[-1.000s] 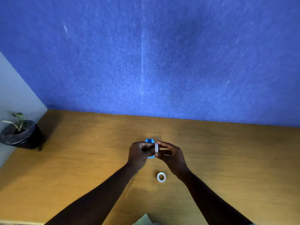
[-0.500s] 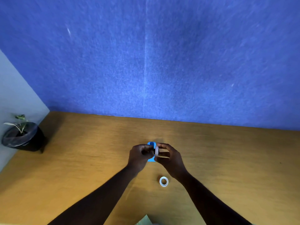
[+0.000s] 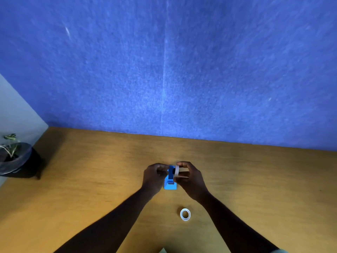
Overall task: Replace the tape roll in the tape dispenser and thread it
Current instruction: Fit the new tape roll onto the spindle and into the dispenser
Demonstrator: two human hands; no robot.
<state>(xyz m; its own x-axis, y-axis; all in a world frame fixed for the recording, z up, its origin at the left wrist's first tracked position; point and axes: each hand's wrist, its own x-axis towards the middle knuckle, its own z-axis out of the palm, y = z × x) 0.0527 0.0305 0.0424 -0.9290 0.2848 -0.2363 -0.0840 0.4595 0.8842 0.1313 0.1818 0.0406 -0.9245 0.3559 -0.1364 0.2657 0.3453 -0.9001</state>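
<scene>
Pinched between the thumb and fingers of the right hand [image 3: 191, 177], the roll [image 3: 176, 172] was held on edge, just right of centre in the lower half of the frame, close against the right side of the dispenser [image 3: 170, 181]. The left hand [image 3: 154, 177] was curled round the dispenser's left side, steadying it on the table [image 3: 91, 170]. Whether the roll had been seated in its cradle could not be told; it appeared to be alongside the body rather than inside it.

The roll was judged to be light and fairly stiff, a thin hoop that would be deformed only by a hard squeeze. Its outer face was judged tacky wherever a loose end lay, and smooth elsewhere, so a hold by the flat sides, as seen, would be the surest. The dispenser was also judged light, small plastic that could be tipped or slid by a sideways push, hence the bracing grip. Its cutter end, near the lower edge of the blue body, was best left untouched by fingertips.

A white ring [image 3: 185, 214] lay flat on the table, below the hands and well apart from them; it was taken to be the spent core. A potted plant [image 3: 12, 157] stood at the left edge of the frame.
</scene>
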